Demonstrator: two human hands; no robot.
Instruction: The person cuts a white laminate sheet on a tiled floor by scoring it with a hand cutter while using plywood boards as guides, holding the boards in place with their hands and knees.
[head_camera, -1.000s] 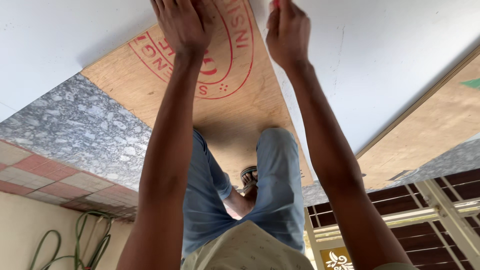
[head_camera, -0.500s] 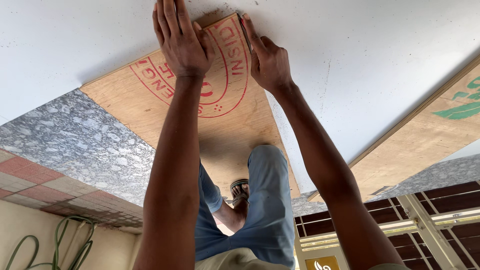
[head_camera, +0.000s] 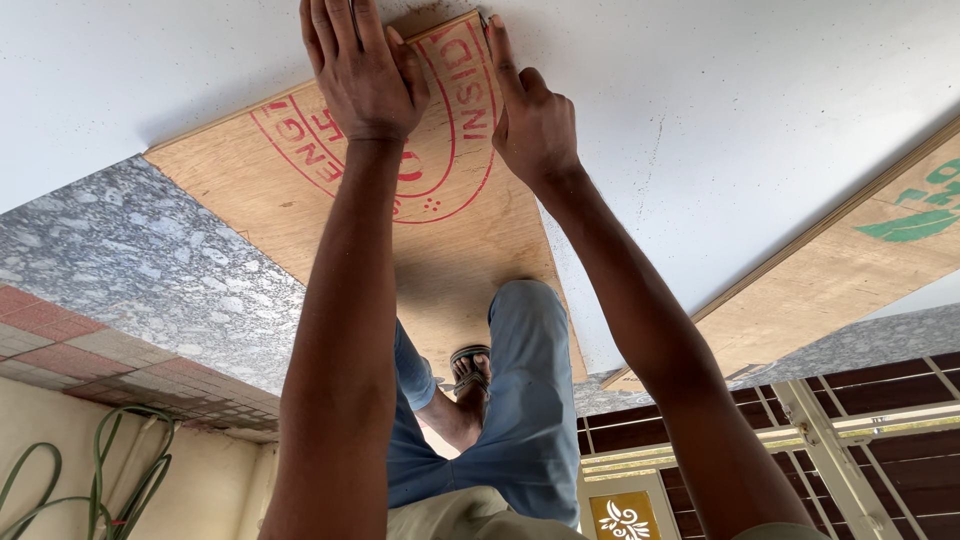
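Observation:
A plywood board (head_camera: 300, 200) with a round red stamp lies on the floor, partly under a white sheet (head_camera: 720, 110). My left hand (head_camera: 365, 70) rests flat on the stamped end, fingers spread, holding nothing. My right hand (head_camera: 530, 110) lies beside it along the board's right edge where the white sheet meets it, fingers stretched toward the far corner. A small dark tip shows at its fingertips; I cannot tell what it is. My legs in blue jeans (head_camera: 525, 400) and a sandalled foot (head_camera: 470, 365) stand on the board's near end.
A second plywood strip (head_camera: 850, 270) with a green mark lies at the right under the white sheet. Speckled grey stone floor (head_camera: 130, 270) and red tiles (head_camera: 60, 330) lie left. A green hose (head_camera: 130, 480) hangs by the wall; a brown gate (head_camera: 860, 440) stands at the right.
Both hands have come down flat onto the stamped end of the board. My right hand was curled a second ago and has stretched out along the board's edge.

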